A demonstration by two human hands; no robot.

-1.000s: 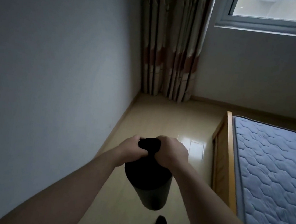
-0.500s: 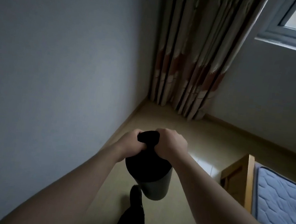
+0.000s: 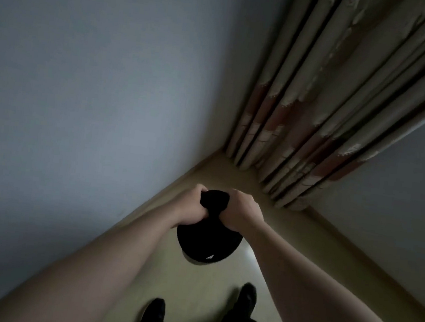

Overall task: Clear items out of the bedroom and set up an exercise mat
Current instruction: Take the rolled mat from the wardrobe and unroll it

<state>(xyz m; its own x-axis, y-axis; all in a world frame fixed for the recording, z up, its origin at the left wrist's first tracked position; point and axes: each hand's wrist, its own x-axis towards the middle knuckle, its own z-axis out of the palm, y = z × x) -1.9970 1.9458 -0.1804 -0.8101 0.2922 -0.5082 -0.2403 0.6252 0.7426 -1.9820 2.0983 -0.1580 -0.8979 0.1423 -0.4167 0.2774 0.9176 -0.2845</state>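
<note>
**A:** What are the hands doing?

**B:** Both are clenched. The left hand [image 3: 190, 207] and right hand [image 3: 241, 212] sit side by side, each fisted round the bunched neck [image 3: 214, 200] of a black cover.

**A:** And the mat?

**B:** The mat roll [image 3: 208, 241] hangs straight below the hands, upright in that cover and clear of the floor [image 3: 289, 247]. It looks like a stout dark cylinder, with a paler rim just showing at its lower end.

**A:** Which step is this?

**B:** I'd say carrying it to a spot. It's not yet unpacked or unrolled.

**A:** What does the next move call for?

**B:** Probably lowering it onto the floor below the hands, then loosening the neck. The wall [image 3: 82, 94] is close on the left of the hands, and the curtain [image 3: 316, 106] is beyond them, so space to unroll looks tight. The person's shoes [image 3: 247, 295] stand nearer than the hands.
</note>
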